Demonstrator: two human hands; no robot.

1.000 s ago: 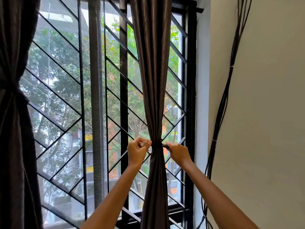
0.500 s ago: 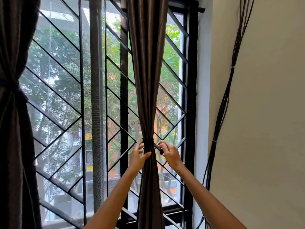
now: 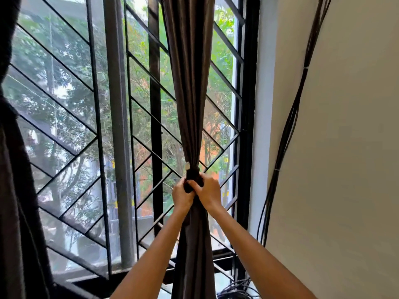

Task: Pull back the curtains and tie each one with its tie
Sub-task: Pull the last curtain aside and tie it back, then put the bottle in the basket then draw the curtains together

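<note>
- A dark, matte left curtain (image 3: 13,190) is hanging gathered at the frame's left edge.
- The left hand (image 3: 182,196) is curling its fingers around the dark tie (image 3: 192,174) cinching the glossy, pleated brown curtain (image 3: 190,83).
- The right hand (image 3: 208,192) is gripping the same tie, fingers clenched, touching the left hand.
- Dark cables (image 3: 289,126) are running down the smooth wall (image 3: 349,147).

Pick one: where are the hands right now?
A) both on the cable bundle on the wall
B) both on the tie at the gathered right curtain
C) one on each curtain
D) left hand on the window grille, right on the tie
B: the left hand and the right hand both grip the dark tie that cinches the right curtain.
</note>
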